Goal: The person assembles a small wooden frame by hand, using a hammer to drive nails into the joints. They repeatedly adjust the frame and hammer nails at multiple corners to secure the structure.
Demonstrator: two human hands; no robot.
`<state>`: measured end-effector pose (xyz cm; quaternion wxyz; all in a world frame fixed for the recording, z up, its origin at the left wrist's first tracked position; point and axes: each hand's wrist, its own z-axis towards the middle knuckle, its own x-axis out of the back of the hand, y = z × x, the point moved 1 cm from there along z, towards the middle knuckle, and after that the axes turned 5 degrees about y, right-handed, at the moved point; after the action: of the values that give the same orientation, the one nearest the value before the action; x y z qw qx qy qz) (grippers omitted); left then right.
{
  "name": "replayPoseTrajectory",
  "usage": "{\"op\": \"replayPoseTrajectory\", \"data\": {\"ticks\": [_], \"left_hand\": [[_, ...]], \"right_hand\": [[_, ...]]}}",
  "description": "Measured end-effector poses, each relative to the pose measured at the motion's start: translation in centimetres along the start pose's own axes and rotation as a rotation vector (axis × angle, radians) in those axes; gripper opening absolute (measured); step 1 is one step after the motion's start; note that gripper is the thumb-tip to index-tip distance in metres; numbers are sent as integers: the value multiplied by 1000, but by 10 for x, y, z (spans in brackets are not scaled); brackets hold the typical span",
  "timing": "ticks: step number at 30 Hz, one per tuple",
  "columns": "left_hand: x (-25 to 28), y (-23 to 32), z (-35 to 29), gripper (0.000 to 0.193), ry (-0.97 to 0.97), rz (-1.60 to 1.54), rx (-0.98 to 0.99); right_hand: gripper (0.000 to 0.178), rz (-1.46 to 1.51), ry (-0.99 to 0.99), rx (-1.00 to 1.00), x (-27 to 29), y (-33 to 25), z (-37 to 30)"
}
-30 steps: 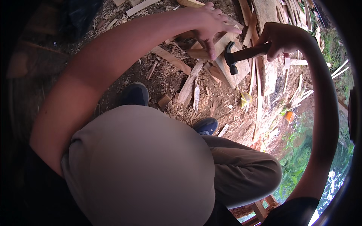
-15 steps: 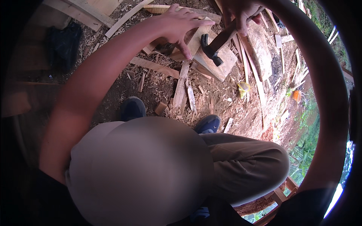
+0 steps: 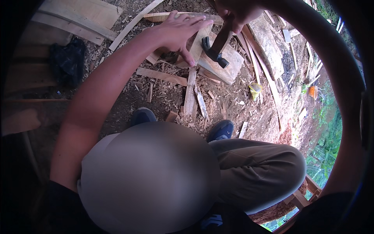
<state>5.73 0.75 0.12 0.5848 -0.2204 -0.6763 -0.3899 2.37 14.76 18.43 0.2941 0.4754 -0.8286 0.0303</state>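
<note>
My right hand, at the top of the view, is closed round the wooden handle of a claw hammer. The dark hammer head hangs over a thick wooden block on the ground. Just left of the hammer, my left hand spans a pale piece of wood. Its long fingers reach over the far end and its thumb presses near the close end. The palm hides part of that wood. Whether the hammer head touches any wood, I cannot tell.
Wood shavings and offcuts cover the dirt around my shoes. Planks lie at the upper left beside a black plastic bag. Right of the block are a broad slab, thin strips and a yellow wrapper.
The hammer has shifted slightly left, closer to the pale wood, and its handle has swung more upright. My left hand keeps its place on the wood. The view has shifted a little.
</note>
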Motion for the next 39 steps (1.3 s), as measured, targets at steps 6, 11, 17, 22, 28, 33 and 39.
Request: {"op": "replayPoseTrajectory", "data": {"ticks": [6,11,17,22,28,33,39], "left_hand": [[3,5,2,146,20,-13,-35],[-15,17,6,141,125,48,8],[-13,10,-8,133,124,111,63],[-13,13,-4,128,192,84,56],[-20,6,-5,123,254,103,-10],[-20,9,-6,120,231,104,17],[-20,4,-8,120,264,115,-8]], "right_hand": [[50,-202,199,55,-17,7,-5],[62,-296,319,86,-47,17,1],[51,-216,474,162,-67,25,12],[40,-259,501,129,-81,29,11],[41,-240,539,177,-107,43,24],[45,-160,563,136,-94,43,23],[49,-64,547,130,-114,51,36]]}}
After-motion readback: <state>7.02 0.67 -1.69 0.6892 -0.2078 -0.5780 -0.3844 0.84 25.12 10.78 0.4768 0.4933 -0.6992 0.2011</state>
